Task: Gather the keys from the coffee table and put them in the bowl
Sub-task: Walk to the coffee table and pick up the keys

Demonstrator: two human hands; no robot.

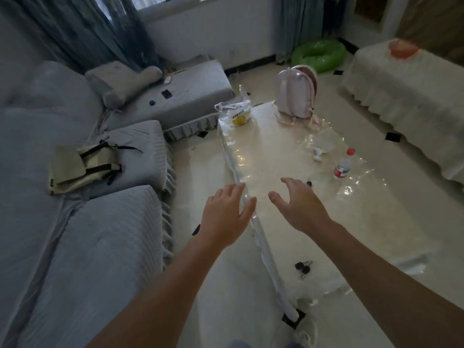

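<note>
A bunch of keys with black heads (303,268) lies near the front left corner of the glossy white coffee table (364,234). Another small dark key (309,183) peeks out just past my right hand's fingertips. My left hand (227,214) hovers over the table's left edge, fingers apart and holding nothing. My right hand (297,204) is stretched out over the tabletop, also spread and with nothing in it. A clear glass bowl (324,144) stands further back on the table, hard to make out against the reflections.
A water bottle with a red cap (343,164) stands right of my right hand. A pink backpack (296,94) and a plastic bag (234,114) sit at the table's far end. A grey sofa (88,234) with a beige bag (82,167) lines the left side.
</note>
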